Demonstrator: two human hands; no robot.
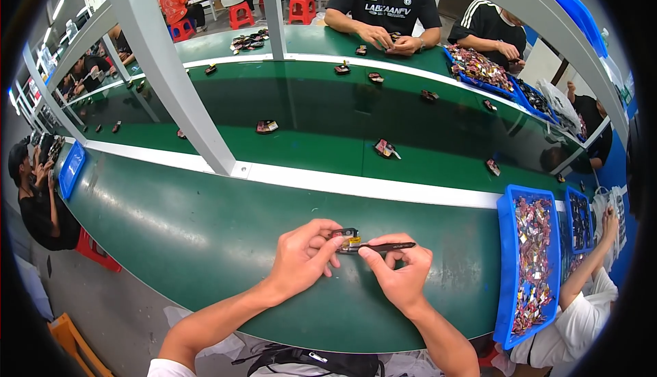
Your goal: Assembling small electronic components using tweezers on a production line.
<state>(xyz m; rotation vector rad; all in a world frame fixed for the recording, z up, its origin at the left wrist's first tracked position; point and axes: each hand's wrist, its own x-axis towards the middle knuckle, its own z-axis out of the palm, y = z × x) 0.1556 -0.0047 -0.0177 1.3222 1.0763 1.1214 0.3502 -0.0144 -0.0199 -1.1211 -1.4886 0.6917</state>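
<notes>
The small black part [352,233] with a yellow patch is up in front of you, above the near middle of the green table [205,240]. Your left hand [303,257] has it by its left side; that grip is closed, thumb and fingers pinching it. Your right hand [402,271] has its grip closed around a slim black tool [391,246], which looks like tweezers. The tool points left, its tip at the part's lower edge, though at this size you can't quite tell whether tip and part touch.

Just beyond your hands, a white rail [328,184] runs along the table's far edge, with a grey post [164,69] rising from it on the left. Past the rail lies a green conveyor belt [308,147], with small dark-and-pink pieces scattered well apart along it.

To your right, a blue tray [505,260] holds a heap of small pinkish-red pieces [532,254], and just beyond that tray's right side is a smaller blue tray [569,216] of dark pieces. Across the belt, a person in a black T-shirt [387,7] works with both hands over the far table.
</notes>
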